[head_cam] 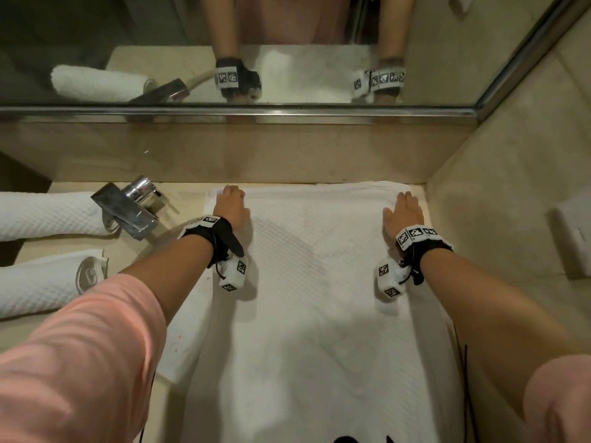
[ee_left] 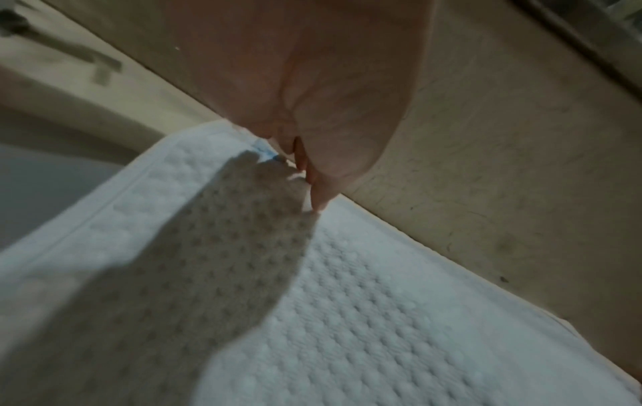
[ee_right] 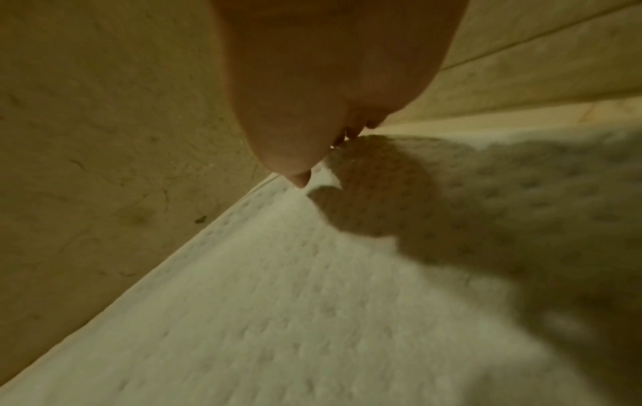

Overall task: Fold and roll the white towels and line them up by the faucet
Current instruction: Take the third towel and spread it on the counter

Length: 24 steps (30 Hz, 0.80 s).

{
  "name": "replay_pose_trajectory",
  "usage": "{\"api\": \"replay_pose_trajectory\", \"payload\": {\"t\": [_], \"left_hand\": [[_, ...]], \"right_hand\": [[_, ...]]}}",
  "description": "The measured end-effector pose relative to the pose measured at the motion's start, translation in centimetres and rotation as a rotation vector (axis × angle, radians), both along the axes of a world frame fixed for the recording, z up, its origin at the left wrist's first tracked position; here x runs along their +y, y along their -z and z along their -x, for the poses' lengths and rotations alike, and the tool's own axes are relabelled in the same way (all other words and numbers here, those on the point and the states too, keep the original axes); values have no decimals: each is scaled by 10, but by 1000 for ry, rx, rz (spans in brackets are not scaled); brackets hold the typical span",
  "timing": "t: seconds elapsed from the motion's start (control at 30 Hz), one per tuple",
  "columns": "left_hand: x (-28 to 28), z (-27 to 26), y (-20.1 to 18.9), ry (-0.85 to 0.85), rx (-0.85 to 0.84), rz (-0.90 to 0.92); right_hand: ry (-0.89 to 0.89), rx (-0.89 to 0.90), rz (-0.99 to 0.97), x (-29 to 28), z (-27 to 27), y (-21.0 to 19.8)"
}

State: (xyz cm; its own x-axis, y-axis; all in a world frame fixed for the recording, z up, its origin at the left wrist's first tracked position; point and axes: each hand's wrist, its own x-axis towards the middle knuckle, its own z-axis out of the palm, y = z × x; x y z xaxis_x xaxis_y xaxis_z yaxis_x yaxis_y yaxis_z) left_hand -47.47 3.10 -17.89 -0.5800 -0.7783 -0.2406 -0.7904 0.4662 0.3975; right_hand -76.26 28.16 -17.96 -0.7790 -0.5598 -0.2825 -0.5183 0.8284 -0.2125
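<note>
A white waffle-weave towel lies spread flat on the counter, its far edge against the back wall. My left hand rests on its far left corner, fingers pointing down onto the cloth; in the left wrist view the hand shows its fingertips touching the towel. On the far right edge my right hand lies flat with straight fingers, and the right wrist view shows that hand on the towel. Two rolled white towels lie left of the faucet.
A mirror runs above the beige back wall. A tiled side wall closes in the right, with a white object on it. A round clear item sits by the nearer rolled towel. The towel's near end hangs toward me.
</note>
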Motion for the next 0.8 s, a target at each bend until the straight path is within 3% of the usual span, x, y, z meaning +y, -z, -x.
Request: {"api": "replay_pose_trajectory", "payload": {"t": [0.1, 0.3, 0.63, 0.8], "left_hand": [[7, -4, -7, 61, -27, -7], [40, -25, -20, 52, 102, -77], [101, -96, -52, 195, -161, -471], [134, -143, -50, 141, -178, -606]], "right_hand": [[9, 14, 13, 5, -4, -11], [94, -35, -25, 40, -47, -22], [283, -143, -172, 140, -179, -32], [357, -115, -178, 196, -262, -32]]}}
